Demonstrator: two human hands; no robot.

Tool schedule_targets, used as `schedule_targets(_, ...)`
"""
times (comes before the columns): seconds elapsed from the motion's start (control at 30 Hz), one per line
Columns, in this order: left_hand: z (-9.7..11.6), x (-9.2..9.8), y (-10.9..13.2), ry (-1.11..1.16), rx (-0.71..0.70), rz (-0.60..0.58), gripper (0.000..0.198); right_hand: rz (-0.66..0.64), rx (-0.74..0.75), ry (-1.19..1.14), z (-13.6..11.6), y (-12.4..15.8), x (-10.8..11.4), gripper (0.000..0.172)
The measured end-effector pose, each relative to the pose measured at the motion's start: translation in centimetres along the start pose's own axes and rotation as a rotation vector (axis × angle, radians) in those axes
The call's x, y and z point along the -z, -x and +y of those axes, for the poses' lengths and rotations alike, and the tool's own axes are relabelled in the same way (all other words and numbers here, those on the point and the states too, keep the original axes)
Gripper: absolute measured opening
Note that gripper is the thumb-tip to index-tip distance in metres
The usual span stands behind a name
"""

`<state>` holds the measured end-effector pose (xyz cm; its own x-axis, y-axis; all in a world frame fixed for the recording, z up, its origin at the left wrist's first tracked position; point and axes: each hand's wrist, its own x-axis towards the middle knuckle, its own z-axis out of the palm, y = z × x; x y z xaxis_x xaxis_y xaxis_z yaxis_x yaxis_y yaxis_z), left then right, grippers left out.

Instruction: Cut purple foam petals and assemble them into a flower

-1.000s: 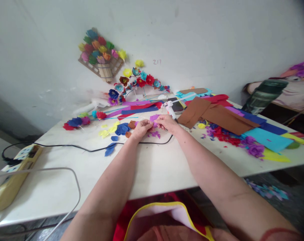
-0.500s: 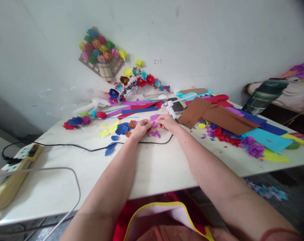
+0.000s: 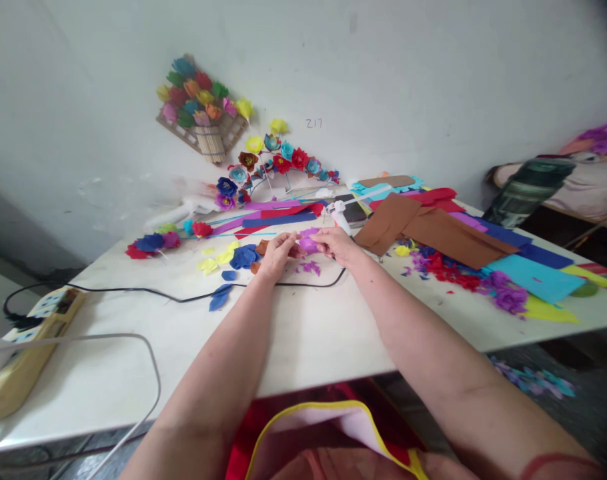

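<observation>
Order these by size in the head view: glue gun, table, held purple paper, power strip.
Table
Power strip, cut off by the frame
Glue gun and held purple paper: too alike to rank

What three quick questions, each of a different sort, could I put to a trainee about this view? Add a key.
1. What colour is the paper piece between the left hand and the right hand?
a) yellow
b) purple
c) brown

2. True or false: the brown sheets lie to the right of both hands.

3. Fill in: the black cord leads away leftward to the ___.

Key: 1. b; 2. true; 3. power strip.
</observation>
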<state>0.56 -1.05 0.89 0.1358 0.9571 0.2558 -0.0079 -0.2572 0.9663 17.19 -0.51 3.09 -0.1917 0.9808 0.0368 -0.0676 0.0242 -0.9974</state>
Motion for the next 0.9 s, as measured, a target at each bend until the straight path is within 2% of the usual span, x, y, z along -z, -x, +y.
schedule_targets(0.1,0.0,-0.1,-0.13,-0.158,-0.115,0.07,0.03,-0.03,-0.076,-0.091,-0.02,0.02,0.03,0.026)
schedule_targets(0.2,-0.06,-0.28,-0.17,-0.325,-0.216,0.096,0.031,-0.066,-0.135,-0.147,-0.07,0.05,0.1,0.024)
schedule_targets(0.4,0.02,-0.42,-0.02,-0.273,-0.28,0.049,0.022,-0.146,-0.27,-0.192,-0.59,0.23,0.3,0.016)
schedule_targets(0.53,0.17,-0.4,0.07,-0.194,-0.259,0.023,0.019,-0.181,-0.326,-0.191,-0.7,0.2,0.3,0.013)
schedule_targets(0.67,0.03,-0.32,-0.04,-0.101,-0.222,0.012,0.025,-0.177,-0.349,-0.152,-0.64,0.1,0.23,0.018)
schedule_targets(0.8,-0.36,-0.09,-0.23,-0.004,-0.092,0.034,0.029,-0.127,-0.305,-0.115,-0.7,-0.01,0.46,0.035)
schedule_targets(0.9,-0.56,0.08,-0.34,0.058,-0.06,0.062,0.03,-0.086,-0.215,-0.078,-0.69,-0.03,0.69,0.039)
